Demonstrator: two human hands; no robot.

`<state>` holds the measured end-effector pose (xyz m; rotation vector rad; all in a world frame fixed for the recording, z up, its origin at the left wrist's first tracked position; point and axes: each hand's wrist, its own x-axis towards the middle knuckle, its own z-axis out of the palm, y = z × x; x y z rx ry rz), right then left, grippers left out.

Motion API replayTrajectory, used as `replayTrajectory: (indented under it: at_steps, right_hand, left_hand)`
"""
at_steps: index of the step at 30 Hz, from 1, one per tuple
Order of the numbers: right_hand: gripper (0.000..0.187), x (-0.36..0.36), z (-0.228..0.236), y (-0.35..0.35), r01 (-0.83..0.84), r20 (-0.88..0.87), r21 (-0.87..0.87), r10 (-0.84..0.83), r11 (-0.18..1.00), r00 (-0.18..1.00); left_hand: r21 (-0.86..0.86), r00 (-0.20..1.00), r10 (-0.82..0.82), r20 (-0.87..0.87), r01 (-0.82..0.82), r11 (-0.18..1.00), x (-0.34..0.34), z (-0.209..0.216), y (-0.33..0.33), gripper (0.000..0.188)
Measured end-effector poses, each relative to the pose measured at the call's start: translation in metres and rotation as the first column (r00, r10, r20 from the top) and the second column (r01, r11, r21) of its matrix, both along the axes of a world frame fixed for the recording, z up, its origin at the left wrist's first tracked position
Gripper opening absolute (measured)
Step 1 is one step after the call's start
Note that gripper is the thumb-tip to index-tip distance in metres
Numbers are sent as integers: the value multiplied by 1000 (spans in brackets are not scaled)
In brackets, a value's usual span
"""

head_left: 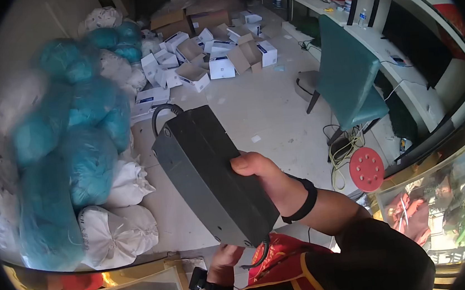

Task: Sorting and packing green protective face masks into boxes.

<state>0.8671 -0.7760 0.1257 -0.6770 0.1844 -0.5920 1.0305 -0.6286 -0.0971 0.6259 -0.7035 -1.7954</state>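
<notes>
A long black power adapter (213, 175), or a box much like one, is held up in front of me, tilted with its far end to the left. A black cable (163, 110) loops out of that far end, and a second short cable (261, 257) hangs from the near end. My right hand (263, 173) is closed on its right side, thumb on the top face, other fingers hidden behind it. My left hand (226, 256) is at the near lower end, partly behind the adapter. Its fingers are hidden, so its grip does not show.
Teal and white stuffed bags (91, 164) are heaped along the left. White cardboard boxes (220, 65), several open, lie scattered at the back. To the right stand a green chair (348, 72), a red round stool top with holes (366, 169), loose cables (340, 157) and a desk (397, 51) with a monitor (417, 42).
</notes>
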Motion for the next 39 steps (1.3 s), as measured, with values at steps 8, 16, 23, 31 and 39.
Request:
replayTrajectory:
  at_steps: [8, 16, 23, 31, 39]
  right_hand:
    - [67, -84, 59, -211, 506, 130, -50, -497, 861, 858]
    - [99, -159, 50, -367, 813, -45, -450, -918, 370, 393]
    - [110, -158, 6, -477, 40, -548, -837, -834, 546, -68]
    - [105, -135, 5, -608, -261, -476, -874, -828, 409, 298]
    - [90, -238, 34, -786, 179, -396, -870, -867, 459, 302]
  left_hand:
    - [157, 858, -410, 308, 380, 912, 12, 107, -159, 35]
    - [82, -167, 12, 986, 543, 836, 60, 130, -396, 26]
    - [75, -150, 257, 955, 956, 282, -12, 288, -645, 21]
    - [-112, 147, -154, 977, 970, 217, -136, 300, -926, 21]
    - [108, 434, -813, 388, 854, 508, -216, 185, -1122, 17]
